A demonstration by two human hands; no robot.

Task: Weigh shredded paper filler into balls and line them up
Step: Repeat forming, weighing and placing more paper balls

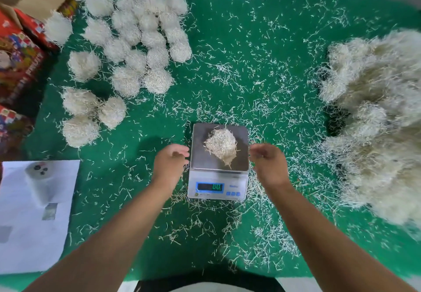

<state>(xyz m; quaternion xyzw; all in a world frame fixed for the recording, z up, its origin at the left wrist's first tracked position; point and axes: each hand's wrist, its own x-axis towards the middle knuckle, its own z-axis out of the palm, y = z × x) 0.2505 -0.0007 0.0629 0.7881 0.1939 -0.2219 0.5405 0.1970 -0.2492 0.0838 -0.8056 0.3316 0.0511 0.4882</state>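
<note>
A green mat (250,52) covers the surface, with loose shreds everywhere. The left hand (169,164) and right hand (268,164) hover relaxed and hold nothing, one at each side of the scale (218,162). Between them, on the pan, sits the paper clump (221,147), equally near to both. The finished balls (136,39) lie far left, the big pile (376,114) right.

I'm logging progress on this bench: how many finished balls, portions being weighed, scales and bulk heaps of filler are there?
finished balls: about 23 (the far cluster is tightly packed, so it is hard to separate)
portion on the scale pan: 1
scale: 1
bulk heap: 1
Total: about 26
</note>
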